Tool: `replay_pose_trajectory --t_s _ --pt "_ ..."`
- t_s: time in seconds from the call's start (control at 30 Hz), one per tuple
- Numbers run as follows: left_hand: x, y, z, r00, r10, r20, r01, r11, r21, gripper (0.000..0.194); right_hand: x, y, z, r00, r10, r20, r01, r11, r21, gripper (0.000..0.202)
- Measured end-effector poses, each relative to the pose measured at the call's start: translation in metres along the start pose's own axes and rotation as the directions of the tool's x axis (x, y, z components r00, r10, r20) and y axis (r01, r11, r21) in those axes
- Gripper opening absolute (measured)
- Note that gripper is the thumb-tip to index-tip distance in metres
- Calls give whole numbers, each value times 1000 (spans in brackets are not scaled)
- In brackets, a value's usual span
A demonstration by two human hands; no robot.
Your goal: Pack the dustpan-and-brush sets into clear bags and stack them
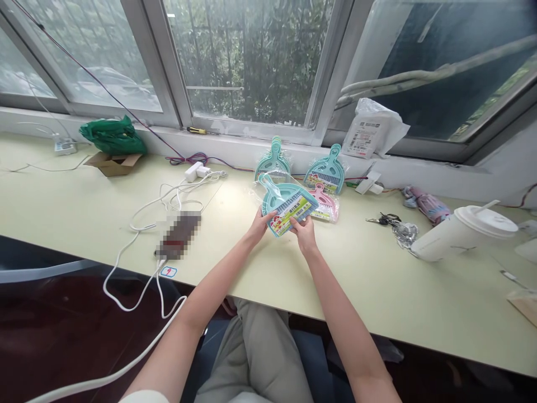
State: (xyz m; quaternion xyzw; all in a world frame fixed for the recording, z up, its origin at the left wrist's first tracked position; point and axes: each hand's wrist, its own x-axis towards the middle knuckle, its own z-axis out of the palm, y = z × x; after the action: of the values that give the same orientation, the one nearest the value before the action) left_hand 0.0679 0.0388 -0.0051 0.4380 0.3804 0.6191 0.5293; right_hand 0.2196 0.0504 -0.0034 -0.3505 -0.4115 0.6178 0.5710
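Observation:
Both hands hold a teal dustpan and brush set [285,196] in clear plastic wrap, lifted over the table with its handle pointing up and left. My left hand [259,225] grips its lower left side, and my right hand [304,232] pinches the lower right edge beside the printed label. Just behind it, a pink dustpan set [325,204] lies on the table, partly covered by the held one. Two more teal spots stand farther back against the wall: a wrapped teal stack [274,159] and a teal dustpan set [329,168].
A phone [178,235] with white cables lies left. Chargers [197,171], a cardboard box [113,163] and a green bag [112,135] sit behind it. To the right are keys [382,219], a folded umbrella [428,206] and a tilted white cup [457,232]. A screwdriver [197,130] rests on the sill.

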Motion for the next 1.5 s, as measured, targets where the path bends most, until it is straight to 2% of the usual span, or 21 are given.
replay_pose_trajectory --t_s 0.07,0.23,0.3,0.4,0.53,0.67,0.83,1.0,1.17,1.5 --pt "-2 2 1 999 -29 23 29 999 -29 52 0 0 1 1000 3 -3 -3 1000 1 46" --pt "-8 3 14 982 -67 174 88 990 -114 50 -1 -1 2 988 -71 -138 78 996 44 40" --pt "-8 -1 20 988 -30 151 46 994 -101 54 -1 -1 2 984 -81 -157 91 994 60 41" --pt "-6 -7 24 998 46 40 -45 999 -22 61 2 -1 1 989 -33 -142 45 995 83 41" --pt "-2 -10 21 994 112 -16 -110 989 96 55 12 -4 -9 987 39 -157 -24 995 97 37" --pt "-5 -6 20 989 149 24 -151 974 171 44 20 -9 -26 975 5 -224 28 989 144 38" --pt "-13 1 23 983 159 96 -175 966 192 51 21 -10 -36 963 73 -260 -29 985 169 35" --pt "-14 4 21 980 175 100 -190 967 171 50 21 -10 -36 957 169 -234 -135 979 154 33" --pt "-15 6 20 979 176 100 -191 966 172 47 19 -14 -35 929 275 -246 -233 954 188 31" --pt "-15 0 20 975 196 108 -209 969 128 46 12 -17 -30 911 292 -292 -246 952 184 38"
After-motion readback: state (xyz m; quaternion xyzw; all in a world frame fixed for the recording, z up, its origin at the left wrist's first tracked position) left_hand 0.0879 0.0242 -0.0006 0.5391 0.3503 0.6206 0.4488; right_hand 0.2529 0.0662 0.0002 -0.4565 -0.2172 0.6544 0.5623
